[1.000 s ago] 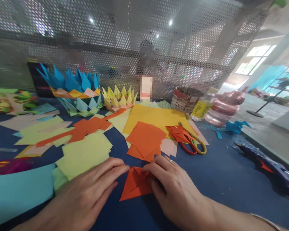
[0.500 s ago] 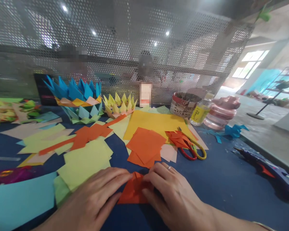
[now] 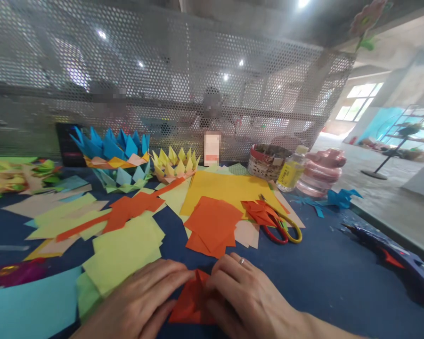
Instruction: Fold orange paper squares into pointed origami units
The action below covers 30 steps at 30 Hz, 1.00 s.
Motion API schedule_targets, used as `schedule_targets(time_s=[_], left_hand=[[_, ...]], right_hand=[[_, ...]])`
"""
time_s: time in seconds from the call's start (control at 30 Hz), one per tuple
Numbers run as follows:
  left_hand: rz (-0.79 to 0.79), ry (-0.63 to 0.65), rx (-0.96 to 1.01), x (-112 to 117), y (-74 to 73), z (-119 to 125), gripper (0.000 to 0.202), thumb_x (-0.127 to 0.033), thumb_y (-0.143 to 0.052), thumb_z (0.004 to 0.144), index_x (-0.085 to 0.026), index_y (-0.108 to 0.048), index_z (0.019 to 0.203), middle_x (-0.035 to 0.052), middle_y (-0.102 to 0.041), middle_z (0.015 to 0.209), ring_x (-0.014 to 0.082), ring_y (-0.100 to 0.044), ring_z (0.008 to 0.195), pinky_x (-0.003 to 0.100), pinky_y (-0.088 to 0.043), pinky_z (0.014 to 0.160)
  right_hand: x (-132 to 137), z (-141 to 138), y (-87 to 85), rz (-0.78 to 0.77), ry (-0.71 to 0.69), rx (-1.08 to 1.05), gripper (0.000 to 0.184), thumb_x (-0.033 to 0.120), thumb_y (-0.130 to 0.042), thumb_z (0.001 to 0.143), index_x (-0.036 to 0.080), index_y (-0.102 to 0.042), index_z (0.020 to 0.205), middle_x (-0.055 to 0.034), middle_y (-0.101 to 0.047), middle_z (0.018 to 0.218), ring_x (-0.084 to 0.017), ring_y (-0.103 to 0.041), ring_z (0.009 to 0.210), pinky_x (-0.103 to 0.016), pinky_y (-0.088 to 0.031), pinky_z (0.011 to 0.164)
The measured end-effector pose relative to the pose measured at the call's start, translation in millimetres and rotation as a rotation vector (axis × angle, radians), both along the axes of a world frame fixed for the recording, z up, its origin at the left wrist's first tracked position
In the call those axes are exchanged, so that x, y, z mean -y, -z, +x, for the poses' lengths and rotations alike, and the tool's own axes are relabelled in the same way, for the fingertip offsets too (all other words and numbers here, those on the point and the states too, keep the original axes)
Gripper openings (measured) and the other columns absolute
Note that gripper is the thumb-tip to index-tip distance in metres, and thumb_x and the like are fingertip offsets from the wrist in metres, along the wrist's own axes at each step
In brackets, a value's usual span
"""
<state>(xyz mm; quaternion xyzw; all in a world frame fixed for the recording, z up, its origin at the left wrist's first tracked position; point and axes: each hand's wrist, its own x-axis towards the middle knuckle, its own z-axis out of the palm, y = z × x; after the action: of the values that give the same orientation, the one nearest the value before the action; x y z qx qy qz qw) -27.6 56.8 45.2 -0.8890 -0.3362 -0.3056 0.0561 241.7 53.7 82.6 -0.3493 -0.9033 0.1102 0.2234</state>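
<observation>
A folded piece of orange paper [image 3: 192,301] lies on the dark blue table, its top coming to a point with a crease down the middle. My left hand [image 3: 141,294] holds its left edge, the fingers close together and the thumb low. Curled over its right side is my right hand [image 3: 249,294], with a ring on one finger; the fingers cover that half of the paper. Just beyond the hands sits a stack of orange paper squares [image 3: 214,223]. Pale green paper sheets [image 3: 125,249] lie beyond my left hand.
Scissors [image 3: 286,226] rest by folded orange pieces [image 3: 257,212]. A glue gun [image 3: 392,256] lies at right. Behind stand a bottle [image 3: 291,172], a pink jug [image 3: 320,174], a basket [image 3: 266,162], a yellow paper crown [image 3: 176,162] and a blue one [image 3: 115,146]. Perforated metal panel [image 3: 155,61] at back.
The camera has tilted up slightly, so the whole scene sits lower. Both hands stay on the folded orange paper, with the right fingers further over its right side.
</observation>
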Motion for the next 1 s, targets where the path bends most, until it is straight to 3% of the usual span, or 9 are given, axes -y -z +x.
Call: schedule_targets(time_s=[0.13, 0.33, 0.5, 0.63, 0.77, 0.87, 1.0], left_hand=[[-0.033, 0.041, 0.017, -2.9, 1.6, -2.3, 0.039, -0.035, -0.056, 0.106, -0.036, -0.064, 0.145, -0.0011, -0.080, 0.127, 0.0170, -0.080, 0.111, 0.019, -0.058, 0.104], [-0.006, 0.047, 0.023, -1.9, -1.9, -0.3, 0.038, -0.034, -0.054, 0.107, -0.034, -0.064, 0.144, -0.0007, -0.081, 0.124, 0.0159, -0.080, 0.109, 0.018, -0.060, 0.102], [0.049, 0.021, 0.008, 0.1, -6.5, 2.5, 0.030, -0.036, -0.050, 0.110, -0.030, -0.067, 0.134, -0.0002, -0.081, 0.119, 0.0127, -0.080, 0.106, 0.013, -0.056, 0.103], [0.034, 0.017, 0.015, 3.6, -10.7, 5.0, 0.029, -0.033, -0.050, 0.108, -0.030, -0.065, 0.133, -0.0020, -0.080, 0.123, 0.0111, -0.078, 0.110, 0.011, -0.053, 0.105], [-0.022, -0.018, 0.023, 9.2, -16.5, 8.5, 0.052, -0.012, -0.043, 0.097, -0.032, -0.060, 0.141, -0.0030, -0.072, 0.139, 0.0106, -0.072, 0.125, 0.014, -0.051, 0.110], [-0.004, -0.030, 0.035, 11.1, -20.3, 9.0, 0.063, -0.005, -0.040, 0.092, -0.034, -0.058, 0.144, -0.0060, -0.065, 0.149, 0.0060, -0.065, 0.135, 0.013, -0.043, 0.117], [0.012, 0.003, 0.080, 8.3, -24.0, 7.1, 0.055, -0.006, -0.042, 0.094, -0.034, -0.061, 0.137, -0.0086, -0.061, 0.152, 0.0016, -0.059, 0.138, 0.010, -0.036, 0.119]], right_hand=[[0.4, -1.0, 3.0, 0.039, 0.035, -0.003, 0.014, 0.009, -0.060, 0.092, 0.022, -0.058, 0.096, -0.0022, -0.069, 0.088, -0.019, -0.065, 0.080, -0.028, -0.053, 0.075], [0.6, -2.1, 6.4, 0.150, -0.021, 0.047, 0.017, 0.007, -0.062, 0.093, 0.022, -0.059, 0.087, 0.0002, -0.068, 0.081, -0.016, -0.062, 0.071, -0.027, -0.048, 0.069], [-0.7, -2.7, 11.9, 0.224, -0.047, 0.078, 0.014, 0.007, -0.059, 0.087, 0.021, -0.061, 0.086, -0.0020, -0.069, 0.080, -0.018, -0.062, 0.070, -0.029, -0.046, 0.066], [-2.1, -1.8, 11.2, 0.163, -0.074, 0.062, 0.014, 0.008, -0.057, 0.088, 0.021, -0.063, 0.089, -0.0028, -0.071, 0.084, -0.019, -0.063, 0.074, -0.029, -0.049, 0.070], [-1.0, -0.4, -0.5, 0.068, -0.071, -0.037, 0.024, 0.001, -0.050, 0.097, 0.022, -0.063, 0.095, -0.0022, -0.071, 0.088, -0.017, -0.063, 0.076, -0.027, -0.051, 0.074], [0.3, 0.3, -12.4, -0.044, -0.058, -0.148, 0.025, 0.002, -0.049, 0.103, 0.022, -0.062, 0.093, -0.0029, -0.071, 0.092, -0.015, -0.066, 0.083, -0.024, -0.052, 0.080], [0.5, 1.3, -19.4, -0.068, -0.154, -0.224, 0.021, 0.009, -0.055, 0.107, 0.022, -0.065, 0.094, -0.0023, -0.071, 0.094, -0.014, -0.066, 0.085, -0.021, -0.051, 0.082]])
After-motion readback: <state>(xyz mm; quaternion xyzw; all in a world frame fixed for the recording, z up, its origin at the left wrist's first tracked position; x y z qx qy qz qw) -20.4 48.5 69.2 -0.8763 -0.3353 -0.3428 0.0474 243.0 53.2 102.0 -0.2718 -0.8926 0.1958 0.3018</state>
